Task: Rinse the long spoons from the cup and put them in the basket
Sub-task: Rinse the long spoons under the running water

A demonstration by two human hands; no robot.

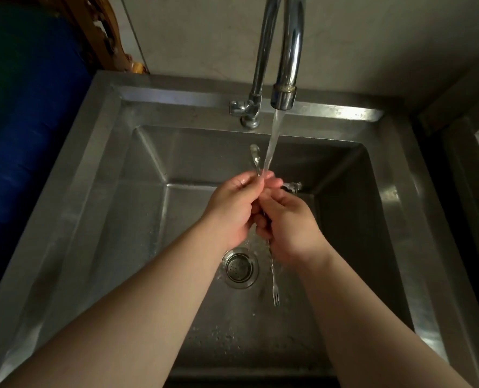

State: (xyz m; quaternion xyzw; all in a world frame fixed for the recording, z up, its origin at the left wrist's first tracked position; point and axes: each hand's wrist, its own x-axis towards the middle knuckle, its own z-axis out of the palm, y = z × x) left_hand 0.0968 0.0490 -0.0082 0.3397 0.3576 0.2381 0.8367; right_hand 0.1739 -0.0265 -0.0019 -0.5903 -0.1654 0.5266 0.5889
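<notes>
Steel all round: the sink lies under a running tap, and both hands meet in the stream of water. The left hand has its fingers curled round the shaft of a long spoon, whose bowl stands up just beside the stream. The right hand also curls round thin cutlery, and a small fork hangs below it, tines down, over the sink floor near the drain. Cup and basket are out of view. Wet, slender metal in wet fingers could slip; a dropped piece would likely land by the strainer. Splashing off the knuckles could also wet the rim.
</notes>
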